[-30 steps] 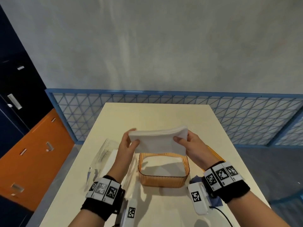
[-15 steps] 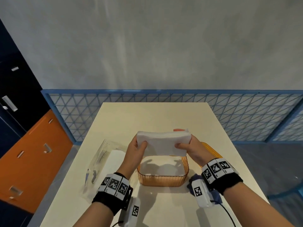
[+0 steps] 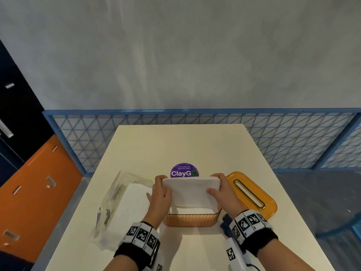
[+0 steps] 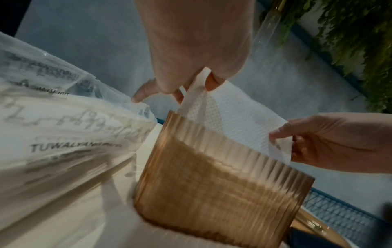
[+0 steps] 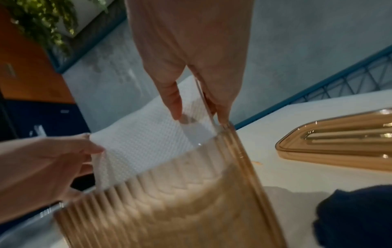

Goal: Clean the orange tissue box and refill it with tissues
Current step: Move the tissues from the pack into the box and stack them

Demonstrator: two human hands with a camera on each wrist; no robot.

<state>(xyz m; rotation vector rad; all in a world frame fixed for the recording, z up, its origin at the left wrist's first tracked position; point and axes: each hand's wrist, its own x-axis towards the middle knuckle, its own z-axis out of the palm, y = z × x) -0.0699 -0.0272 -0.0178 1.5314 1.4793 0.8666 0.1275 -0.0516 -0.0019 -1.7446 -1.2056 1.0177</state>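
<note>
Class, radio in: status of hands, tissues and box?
Both hands, left hand and right hand, grip tissue stack. Stack entering orange box. Lid off, aside. Nothing blocking.

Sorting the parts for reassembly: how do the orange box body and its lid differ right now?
The box body stands upright and open-topped; the lid lies flat to its right. The body has ribbed walls; the lid is smooth with a gold-edged slot. Tissues enter the body; the lid lies untouched. Both are translucent orange.

The tissue stack (image 3: 192,192) hides the orange box's (image 3: 190,220) far wall. At five o'clock, the dark blue cloth (image 3: 224,223) sits mostly behind the right wrist. Bag (image 4: 53,134) print blurs.
</note>
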